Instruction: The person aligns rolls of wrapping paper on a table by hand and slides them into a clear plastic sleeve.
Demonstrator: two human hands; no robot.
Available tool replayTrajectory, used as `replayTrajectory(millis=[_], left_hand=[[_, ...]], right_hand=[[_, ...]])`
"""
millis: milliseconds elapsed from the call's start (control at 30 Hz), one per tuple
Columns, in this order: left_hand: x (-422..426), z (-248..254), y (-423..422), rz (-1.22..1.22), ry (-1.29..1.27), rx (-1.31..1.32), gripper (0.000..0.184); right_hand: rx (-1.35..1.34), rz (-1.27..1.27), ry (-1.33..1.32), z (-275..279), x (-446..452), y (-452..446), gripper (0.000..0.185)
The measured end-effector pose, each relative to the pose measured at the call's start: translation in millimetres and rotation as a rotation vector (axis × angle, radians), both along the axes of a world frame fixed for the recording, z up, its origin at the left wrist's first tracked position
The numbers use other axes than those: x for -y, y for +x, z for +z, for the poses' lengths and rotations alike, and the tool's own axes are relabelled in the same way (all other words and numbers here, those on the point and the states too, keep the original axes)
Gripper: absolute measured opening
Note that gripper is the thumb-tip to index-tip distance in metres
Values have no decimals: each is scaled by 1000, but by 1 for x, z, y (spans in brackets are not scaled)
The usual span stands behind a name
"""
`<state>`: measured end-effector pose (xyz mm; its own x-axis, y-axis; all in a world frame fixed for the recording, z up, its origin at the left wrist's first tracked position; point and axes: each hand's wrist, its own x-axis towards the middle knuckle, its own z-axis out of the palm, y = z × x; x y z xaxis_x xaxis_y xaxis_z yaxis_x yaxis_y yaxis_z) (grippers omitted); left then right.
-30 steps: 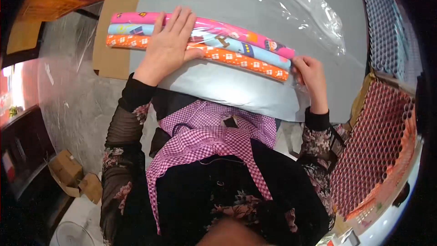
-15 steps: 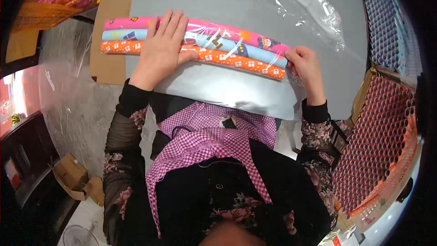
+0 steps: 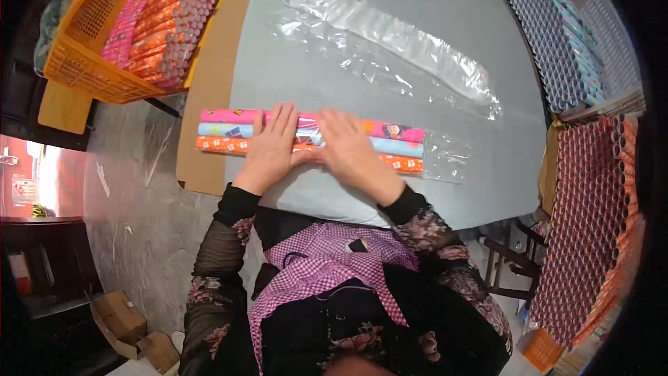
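Note:
Three patterned rolls lie side by side on the grey table top [image 3: 487, 188]: a pink roll [image 3: 393, 129], a light blue roll [image 3: 403, 147] and an orange roll [image 3: 219, 145]. Clear plastic film covers them, and its loose end [image 3: 449, 158] extends past their right ends. My left hand [image 3: 271, 150] rests flat across the rolls, left of their middle, fingers spread. Close beside it, my right hand [image 3: 351, 153] also lies on the rolls, fingers extended and pointing away from me.
Clear plastic bags [image 3: 396, 38] lie beyond the rolls. An orange crate [image 3: 69, 63] of rolls stands at the upper left. Stacks of blue rolls [image 3: 543, 38] and red rolls [image 3: 584, 223] line the right side. Cardboard [image 3: 209, 97] covers the table's left edge.
My right hand has left the rolls' right end and now lies open beside my left hand. The loose film end shows. The view has shifted, with the rolls lower in it.

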<state>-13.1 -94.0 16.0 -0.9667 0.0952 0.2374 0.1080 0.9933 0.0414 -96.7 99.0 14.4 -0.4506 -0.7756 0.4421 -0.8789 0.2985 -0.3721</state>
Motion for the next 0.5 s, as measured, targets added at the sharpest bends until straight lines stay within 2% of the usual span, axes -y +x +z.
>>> replayTrajectory(millis=[67,200,333,500], left_hand=[[8,-7,1,-11,-63,-14,88],[5,-5,0,-25,-34,20,89],[8,-9,0,-6,-25,104,85],[14,-12,-2,-9,-87,17,83]], right_hand=[[-36,7,35,-5,15,9,61],[-39,-46,122,-2,4,3,62],[-112,-111,155,-7,-28,-3,62],[-124,-266,159,-16,-73,-12,59]])
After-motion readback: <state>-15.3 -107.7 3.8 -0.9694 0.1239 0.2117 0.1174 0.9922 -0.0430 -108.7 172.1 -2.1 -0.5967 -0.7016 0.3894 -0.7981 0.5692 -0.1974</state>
